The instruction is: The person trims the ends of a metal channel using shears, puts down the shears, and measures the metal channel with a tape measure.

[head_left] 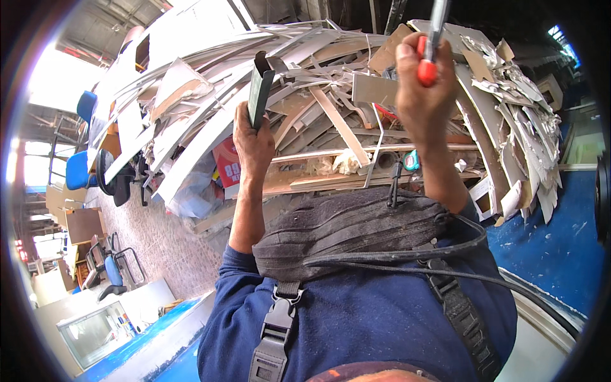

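Observation:
My left hand [253, 149] is raised left of centre, its fingers closed round a dark channel-shaped strip [259, 92] that stands nearly upright. Higher and to the right, my right hand [428, 95] grips a red-handled tool [427, 71]. Its grey metal shaft runs up out of the picture, so its far end is hidden. The two hands are well apart. Behind them lies a large heap of scrap boards and strips [337, 121], mostly white and brown. Below my right hand, a teal and white tape measure [412, 160] sits at the heap's near side.
A black bag [350, 229] with cables hangs across my chest. A red and white sack [226, 164] and clear plastic bag [196, 194] lie at the heap's left. Blue chairs [77, 170] stand far left. Torn white sheets [528, 140] pile up right, by a blue surface [541, 254].

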`<state>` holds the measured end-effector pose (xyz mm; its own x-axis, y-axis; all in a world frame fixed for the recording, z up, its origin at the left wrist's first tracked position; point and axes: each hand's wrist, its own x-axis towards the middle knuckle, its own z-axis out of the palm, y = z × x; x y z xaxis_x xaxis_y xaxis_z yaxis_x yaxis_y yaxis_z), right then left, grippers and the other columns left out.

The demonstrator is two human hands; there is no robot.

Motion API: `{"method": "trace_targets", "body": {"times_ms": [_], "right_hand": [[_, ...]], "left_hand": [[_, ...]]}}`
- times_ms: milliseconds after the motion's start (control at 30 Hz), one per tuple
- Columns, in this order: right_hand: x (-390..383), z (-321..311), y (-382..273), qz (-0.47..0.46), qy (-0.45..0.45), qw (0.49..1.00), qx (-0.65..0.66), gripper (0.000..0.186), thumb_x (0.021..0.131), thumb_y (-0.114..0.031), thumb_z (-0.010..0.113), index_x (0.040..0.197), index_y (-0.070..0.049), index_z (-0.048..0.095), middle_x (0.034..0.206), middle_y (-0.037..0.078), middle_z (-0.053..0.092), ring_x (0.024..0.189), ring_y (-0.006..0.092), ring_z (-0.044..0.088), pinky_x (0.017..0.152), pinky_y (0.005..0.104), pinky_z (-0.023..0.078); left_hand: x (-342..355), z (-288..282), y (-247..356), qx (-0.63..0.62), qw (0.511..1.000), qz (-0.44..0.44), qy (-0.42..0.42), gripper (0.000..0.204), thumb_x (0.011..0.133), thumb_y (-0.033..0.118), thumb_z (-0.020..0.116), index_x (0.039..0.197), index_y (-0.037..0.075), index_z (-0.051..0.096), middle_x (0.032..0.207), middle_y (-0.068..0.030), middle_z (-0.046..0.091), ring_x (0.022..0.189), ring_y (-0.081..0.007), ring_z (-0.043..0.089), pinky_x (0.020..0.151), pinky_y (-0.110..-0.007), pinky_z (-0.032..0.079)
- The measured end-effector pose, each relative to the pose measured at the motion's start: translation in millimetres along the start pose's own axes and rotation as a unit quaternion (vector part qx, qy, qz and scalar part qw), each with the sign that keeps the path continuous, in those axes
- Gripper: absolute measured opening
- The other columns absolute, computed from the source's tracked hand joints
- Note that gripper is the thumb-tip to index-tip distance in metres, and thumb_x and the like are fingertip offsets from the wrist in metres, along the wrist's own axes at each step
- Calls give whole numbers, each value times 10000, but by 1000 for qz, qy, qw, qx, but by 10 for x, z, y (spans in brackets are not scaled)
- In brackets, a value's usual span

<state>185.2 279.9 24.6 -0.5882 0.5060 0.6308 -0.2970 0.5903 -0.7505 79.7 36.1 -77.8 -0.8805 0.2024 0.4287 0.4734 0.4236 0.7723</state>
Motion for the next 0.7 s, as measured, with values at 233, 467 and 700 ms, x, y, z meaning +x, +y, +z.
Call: {"method": "trace_targets", "body": {"times_ms": [233, 467, 700], "right_hand": [[66, 10, 176, -46, -59, 989, -126, 296, 838, -212, 761, 1051, -92, 595, 836, 157, 709, 764, 343, 717, 665, 457, 573], [-51, 140, 268, -45, -139, 978, -150, 243, 862, -173, 691, 1068, -73, 610, 842, 153, 682, 722, 318, 703, 662, 403, 563], [-264, -6, 311, 234, -380, 858, 256, 284, 912, -178, 659, 1155, -35, 627, 854, 4, 637, 756, 99, 588, 689, 260, 478]], "left_hand": [[-51, 150, 176, -33, 998, -29, -55, 128, 871, 13, 556, 980, 42, 495, 785, -119, 475, 702, -231, 460, 676, -370, 432], [-94, 168, 159, -45, 995, -34, -84, 115, 910, -6, 588, 970, 77, 536, 782, -2, 465, 710, -91, 439, 629, -269, 392], [-95, 175, -22, -94, 995, -10, -36, 162, 865, -25, 593, 999, 29, 518, 896, -113, 490, 815, -269, 483, 781, -331, 437]]}}
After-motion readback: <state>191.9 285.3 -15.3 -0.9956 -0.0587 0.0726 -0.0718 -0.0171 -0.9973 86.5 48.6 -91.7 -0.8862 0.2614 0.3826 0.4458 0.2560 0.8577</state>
